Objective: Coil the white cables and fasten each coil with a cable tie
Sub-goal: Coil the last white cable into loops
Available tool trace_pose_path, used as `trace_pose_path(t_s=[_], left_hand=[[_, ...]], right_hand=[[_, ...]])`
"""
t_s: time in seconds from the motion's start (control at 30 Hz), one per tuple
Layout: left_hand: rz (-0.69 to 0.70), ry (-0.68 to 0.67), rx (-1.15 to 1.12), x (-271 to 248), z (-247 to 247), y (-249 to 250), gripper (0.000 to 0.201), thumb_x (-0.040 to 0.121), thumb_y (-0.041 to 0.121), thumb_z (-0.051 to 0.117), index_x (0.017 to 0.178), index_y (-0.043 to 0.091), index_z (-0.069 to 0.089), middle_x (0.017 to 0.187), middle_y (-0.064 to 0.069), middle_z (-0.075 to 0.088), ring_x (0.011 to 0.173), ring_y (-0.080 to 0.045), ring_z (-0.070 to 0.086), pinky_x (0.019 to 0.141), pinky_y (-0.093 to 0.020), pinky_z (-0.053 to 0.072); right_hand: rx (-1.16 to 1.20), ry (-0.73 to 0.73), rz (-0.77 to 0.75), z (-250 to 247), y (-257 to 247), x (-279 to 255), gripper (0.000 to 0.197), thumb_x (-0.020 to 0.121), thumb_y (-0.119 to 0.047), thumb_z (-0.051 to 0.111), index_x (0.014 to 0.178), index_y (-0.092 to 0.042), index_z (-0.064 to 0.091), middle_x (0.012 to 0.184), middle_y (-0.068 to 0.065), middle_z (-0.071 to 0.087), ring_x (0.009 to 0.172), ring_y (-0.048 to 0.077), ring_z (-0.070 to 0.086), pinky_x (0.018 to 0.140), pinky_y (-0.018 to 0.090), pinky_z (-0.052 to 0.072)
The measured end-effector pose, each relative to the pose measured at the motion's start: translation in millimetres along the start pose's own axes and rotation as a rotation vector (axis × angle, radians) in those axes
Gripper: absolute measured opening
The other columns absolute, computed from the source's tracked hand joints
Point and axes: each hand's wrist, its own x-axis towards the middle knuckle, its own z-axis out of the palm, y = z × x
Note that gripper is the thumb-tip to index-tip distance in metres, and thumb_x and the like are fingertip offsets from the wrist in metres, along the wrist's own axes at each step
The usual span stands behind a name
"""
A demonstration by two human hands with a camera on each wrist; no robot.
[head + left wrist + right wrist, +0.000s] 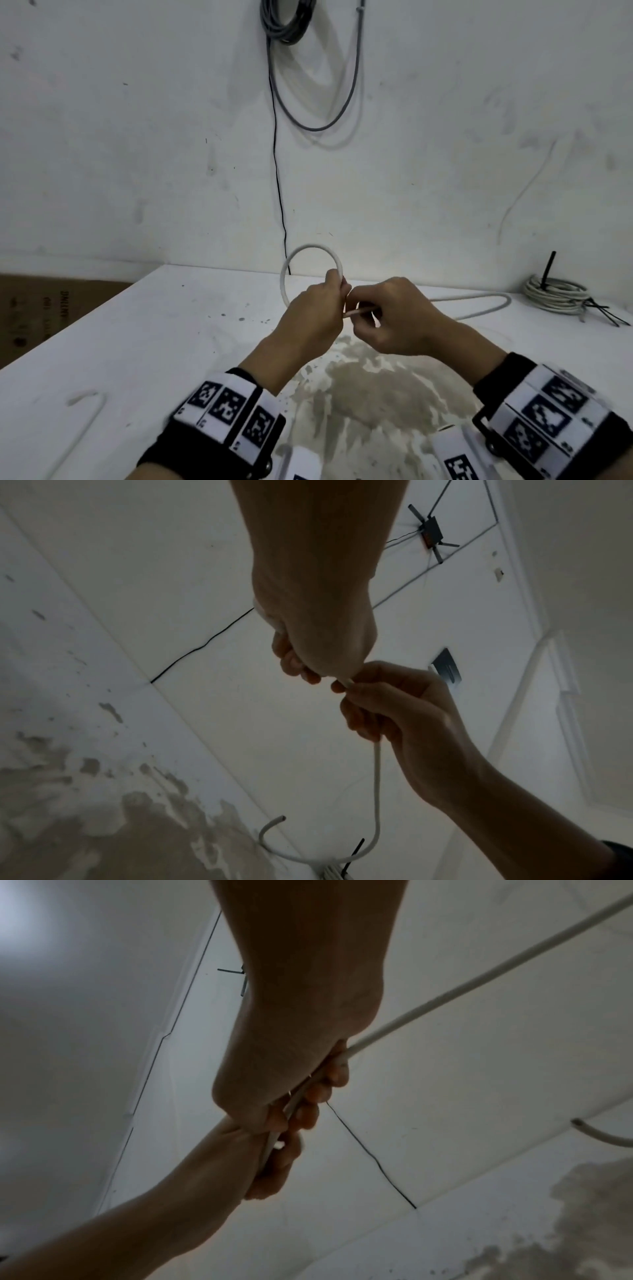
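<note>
A white cable (310, 247) stands in one round loop above my left hand (317, 310), which grips the loop at its base. My right hand (394, 315) is right beside it, fingers curled round the same cable (445, 996). From there the cable trails right across the white table (171, 342) and bends back in a long U (493, 303). In the left wrist view the cable (377, 785) hangs down from my right hand (404, 710) and ends in a free tip (279, 819). A bundle of black cable ties (603, 313) lies at the far right.
A finished coil of white cable (555, 294) lies at the back right by the wall, with a black tie sticking up. Another white cable (92, 411) lies at the near left. Grey cables (287, 20) hang on the wall. A brown box (41, 315) stands left of the table.
</note>
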Motion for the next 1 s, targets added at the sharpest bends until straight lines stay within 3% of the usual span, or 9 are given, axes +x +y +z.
trace_pose_path(t_s=[0.1,0.2,0.37,0.47,0.53,0.63,0.73,0.87,1.0], left_hand=[[-0.001,-0.001,0.075,-4.1,-7.9,1.4,0.031,0.100,0.040,0.024,0.092,0.013,0.039,0.063,0.001,0.047,0.059,-0.022,0.047,0.056,-0.034,0.032],[-0.054,-0.158,0.050,-4.4,-15.9,6.3,0.054,0.093,0.057,0.019,0.081,0.011,0.046,0.066,0.000,0.051,0.059,-0.015,0.048,0.058,-0.032,0.040],[-0.274,-0.571,-1.036,-2.1,-33.8,3.3,0.052,0.088,0.058,0.031,0.055,0.018,0.033,0.043,0.010,0.020,0.034,-0.004,0.014,0.033,-0.014,0.016],[-0.309,-0.685,-1.452,1.4,-40.0,-7.2,0.047,0.085,0.053,0.044,0.052,0.020,0.044,0.042,0.008,0.014,0.031,-0.008,0.010,0.029,-0.013,0.016],[-0.240,-0.731,-1.652,3.3,-38.4,-16.9,0.040,0.084,0.045,0.058,0.057,0.017,0.049,0.043,0.007,0.018,0.031,-0.009,0.015,0.029,-0.015,0.021],[-0.250,-0.602,-1.819,2.7,-33.8,-16.2,0.029,0.085,0.031,0.056,0.065,0.010,0.054,0.043,0.006,0.023,0.031,-0.009,0.027,0.034,-0.018,0.031],[-0.398,-0.293,-1.546,3.8,-27.8,-4.6,0.027,0.087,0.032,0.048,0.071,0.011,0.050,0.041,0.005,0.029,0.038,-0.012,0.041,0.040,-0.021,0.038],[-0.413,-0.190,-1.159,2.7,-24.9,-1.3,0.040,0.093,0.050,0.042,0.075,0.014,0.049,0.051,0.004,0.040,0.058,-0.016,0.058,0.060,-0.029,0.049],[-0.442,-0.211,-1.575,-1.3,-22.9,-1.5,0.033,0.090,0.042,0.045,0.074,0.013,0.049,0.049,0.007,0.032,0.044,-0.008,0.044,0.036,-0.017,0.036]], right_hand=[[0.002,0.088,0.000,-7.7,13.9,-2.1,0.030,0.079,-0.044,0.057,0.075,-0.015,0.061,0.055,-0.006,0.060,0.048,0.016,0.053,0.051,0.029,0.046],[-0.016,0.169,-0.075,-12.1,18.8,-2.1,0.032,0.086,-0.039,0.050,0.077,-0.010,0.058,0.060,-0.001,0.057,0.051,0.017,0.050,0.050,0.032,0.046],[0.183,0.214,0.025,-11.9,12.9,4.8,0.028,0.087,-0.036,0.058,0.077,-0.010,0.062,0.059,-0.008,0.054,0.055,0.007,0.046,0.054,0.014,0.038],[0.445,0.041,0.172,-17.2,3.8,7.0,0.027,0.096,-0.028,0.047,0.084,-0.011,0.064,0.064,-0.004,0.062,0.057,0.005,0.051,0.057,0.020,0.043],[0.515,0.011,0.203,-16.2,-1.4,6.8,0.030,0.098,-0.028,0.042,0.091,-0.010,0.065,0.063,-0.001,0.061,0.055,0.003,0.047,0.056,0.014,0.038],[0.456,0.132,0.206,-7.3,-4.8,11.5,0.020,0.097,-0.017,0.047,0.085,-0.011,0.062,0.054,-0.004,0.046,0.051,0.007,0.040,0.053,0.021,0.035],[0.417,0.266,0.216,-2.5,0.2,14.9,0.020,0.095,-0.011,0.050,0.083,-0.005,0.064,0.056,-0.004,0.046,0.053,0.011,0.041,0.055,0.029,0.038],[0.402,0.321,0.247,-4.5,6.9,12.2,0.020,0.094,-0.010,0.052,0.080,-0.008,0.065,0.053,-0.003,0.046,0.054,0.022,0.045,0.052,0.023,0.035],[0.434,0.358,0.301,-2.1,12.0,12.2,0.019,0.094,-0.012,0.052,0.079,-0.015,0.064,0.048,-0.012,0.048,0.050,0.006,0.042,0.050,0.015,0.033]])
